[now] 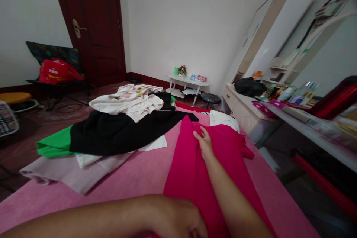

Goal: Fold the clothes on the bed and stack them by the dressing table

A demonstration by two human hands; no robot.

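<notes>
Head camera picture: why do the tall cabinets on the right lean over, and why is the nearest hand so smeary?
In the head view the wide lens bends the edges, so the white cabinet tilts inward; the left hand is very close and blurs, while the right hand on the magenta garment is sharp; lighting is soft and even.

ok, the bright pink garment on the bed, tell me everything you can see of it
The pink garment is plain, matte, soft-looking fabric, no print visible. It lies spread lengthwise on the lighter pink bedcover, a long fold down it, what looks like a short sleeve out to the right. The right hand rests open on its far part; the blurred left hand is at its near end. Its far edge meets a white cloth.
</notes>
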